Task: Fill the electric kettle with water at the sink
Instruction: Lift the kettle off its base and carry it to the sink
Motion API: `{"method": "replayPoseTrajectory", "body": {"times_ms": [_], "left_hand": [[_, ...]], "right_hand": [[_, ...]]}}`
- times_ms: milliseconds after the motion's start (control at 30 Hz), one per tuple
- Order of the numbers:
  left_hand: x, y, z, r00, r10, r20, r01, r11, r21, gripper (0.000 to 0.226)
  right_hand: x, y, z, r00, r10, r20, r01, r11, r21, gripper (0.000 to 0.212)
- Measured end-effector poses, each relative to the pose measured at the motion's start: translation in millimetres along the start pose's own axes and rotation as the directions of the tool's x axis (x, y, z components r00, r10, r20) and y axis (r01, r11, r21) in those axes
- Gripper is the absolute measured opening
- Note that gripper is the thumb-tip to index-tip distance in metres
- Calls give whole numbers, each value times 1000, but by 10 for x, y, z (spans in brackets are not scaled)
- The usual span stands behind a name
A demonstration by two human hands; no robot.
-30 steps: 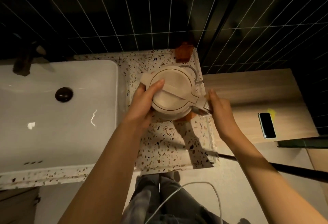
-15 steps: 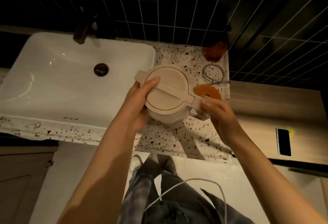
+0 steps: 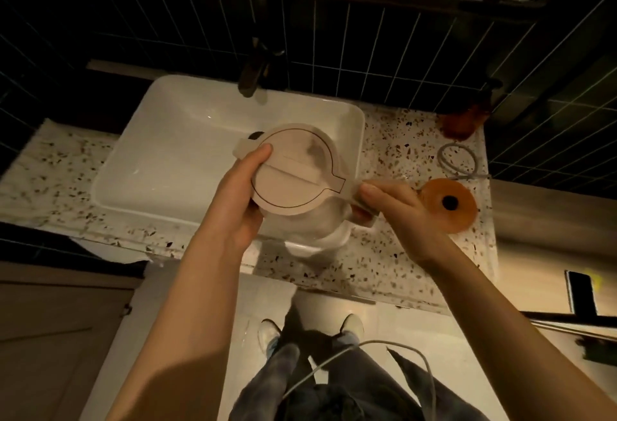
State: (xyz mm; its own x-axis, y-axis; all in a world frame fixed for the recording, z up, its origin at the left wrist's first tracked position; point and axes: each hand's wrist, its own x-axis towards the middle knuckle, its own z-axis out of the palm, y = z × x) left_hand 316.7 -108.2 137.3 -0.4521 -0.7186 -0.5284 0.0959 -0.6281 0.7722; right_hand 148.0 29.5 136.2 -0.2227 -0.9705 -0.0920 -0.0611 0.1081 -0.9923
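While kettle (image 3: 293, 172) hangs over sink (image 3: 173, 167) edge, off its base (image 3: 449, 204), lid looks shut, tap (image 3: 255, 68) dry. Left hand (image 3: 238, 207) fingers wrap body, right hand (image 3: 399, 217) fingers pinch handle. I reckon filling not begun.

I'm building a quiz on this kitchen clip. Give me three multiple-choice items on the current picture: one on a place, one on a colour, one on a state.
1. Where is the kettle?
A. on its base
B. held over the sink's right part
C. on the floor

2. What colour is the base on the counter?
A. orange
B. blue
C. green

3. How is the kettle's lid?
A. shut
B. off
C. wide open

Answers:
1 B: the left hand and the right hand both hold it over the basin, clear of the base.
2 A: the round disc with a dark centre looks orange.
3 A: the lid lies flat on top.
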Motion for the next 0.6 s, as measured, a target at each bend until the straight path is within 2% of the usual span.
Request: {"method": "replayPoseTrajectory", "body": {"times_ms": [167, 333, 600], "left_hand": [[8, 317, -556, 999, 6, -50, -4, 999, 36, 40], [0, 527, -976, 996, 10, -89, -7, 999, 38, 39], [77, 740, -1221, 998, 53, -35, -51, 996, 75, 30]], "right_hand": [[291, -13, 589, 1000, -12, -9, 12, 999, 36, 53], [491, -62, 1030, 1000, -16, -25, 16, 1000, 17, 46], [701, -65, 1294, 998, -22, -55, 23, 999, 28, 48]]}}
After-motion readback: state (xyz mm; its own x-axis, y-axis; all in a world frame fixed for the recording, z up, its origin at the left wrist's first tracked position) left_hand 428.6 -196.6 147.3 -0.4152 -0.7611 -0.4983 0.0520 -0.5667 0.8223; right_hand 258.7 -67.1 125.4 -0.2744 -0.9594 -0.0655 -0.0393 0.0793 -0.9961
